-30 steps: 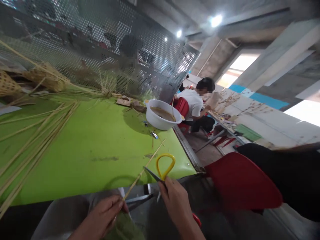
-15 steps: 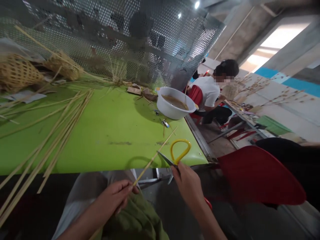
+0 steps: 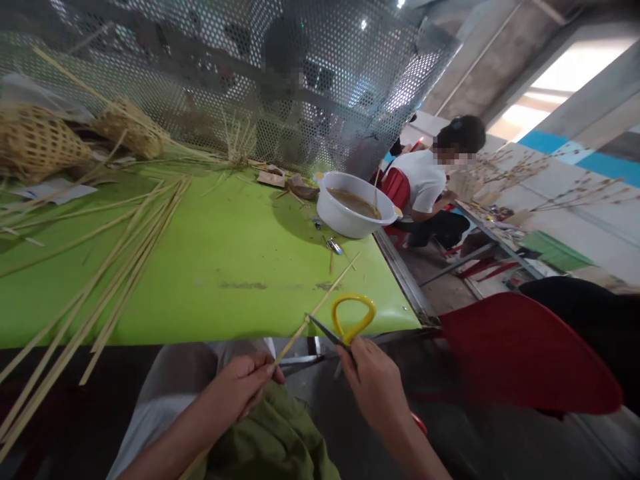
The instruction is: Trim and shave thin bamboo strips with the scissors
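1. The left hand is pinched on the near end of a pale strip, fingertips together; from there the strip slants forward and right, crossing the table edge, its far end out over the green table
2. The right hand is clamped around the scissors, with one yellow handle loop standing up in front of the knuckles and the dark blade pointing left to the strip, ahead of the left hand. Whether the blades are apart, I cannot tell, nor whether metal touches the strip or sits just over it
3. Main risk, I judge: the blade sliding down the strip toward the left fingers, if the right hand pressed hard and the edge skidded off the fibre
4. The strip could split or snap near the blade tip, since only the left hand grips it and the free part looks thin enough to bend
5. A loose left pinch might let the strip twist, so the edge would bite off-line
6. Ahead of the right hand, beyond the strip's tip, stands a white basin of brownish liquid; a sudden forward slip could jog the small metal object on its near side
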Demonstrator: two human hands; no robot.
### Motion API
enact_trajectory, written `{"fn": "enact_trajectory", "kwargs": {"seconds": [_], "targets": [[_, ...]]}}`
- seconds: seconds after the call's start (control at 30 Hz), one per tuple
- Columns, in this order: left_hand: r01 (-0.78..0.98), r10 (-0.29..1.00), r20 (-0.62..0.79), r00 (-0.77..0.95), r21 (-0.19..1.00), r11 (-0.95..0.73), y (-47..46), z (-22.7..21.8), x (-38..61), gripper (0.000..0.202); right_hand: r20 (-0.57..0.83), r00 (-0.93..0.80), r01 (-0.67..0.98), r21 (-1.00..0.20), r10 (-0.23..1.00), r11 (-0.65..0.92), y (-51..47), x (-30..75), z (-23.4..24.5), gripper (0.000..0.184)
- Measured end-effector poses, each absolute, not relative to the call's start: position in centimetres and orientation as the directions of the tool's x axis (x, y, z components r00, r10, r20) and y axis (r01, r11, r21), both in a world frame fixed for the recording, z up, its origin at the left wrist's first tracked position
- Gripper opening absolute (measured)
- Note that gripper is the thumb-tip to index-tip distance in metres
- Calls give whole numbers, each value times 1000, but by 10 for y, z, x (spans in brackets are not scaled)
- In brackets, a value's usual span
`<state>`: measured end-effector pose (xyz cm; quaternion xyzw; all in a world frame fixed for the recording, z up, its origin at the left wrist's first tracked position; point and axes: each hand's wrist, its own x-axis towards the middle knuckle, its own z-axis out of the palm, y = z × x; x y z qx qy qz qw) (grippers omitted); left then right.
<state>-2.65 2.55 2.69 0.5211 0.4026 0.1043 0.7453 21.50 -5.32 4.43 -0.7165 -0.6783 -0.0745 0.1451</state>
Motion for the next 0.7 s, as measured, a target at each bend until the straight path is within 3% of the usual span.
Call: {"fn": "enact_trajectory", "kwargs": {"seconds": [0.7], "targets": [[222,599,-452,661,880,419,30,20,-6,44,328,140,986,-138,934,-99,-53,224,41,30]]}}
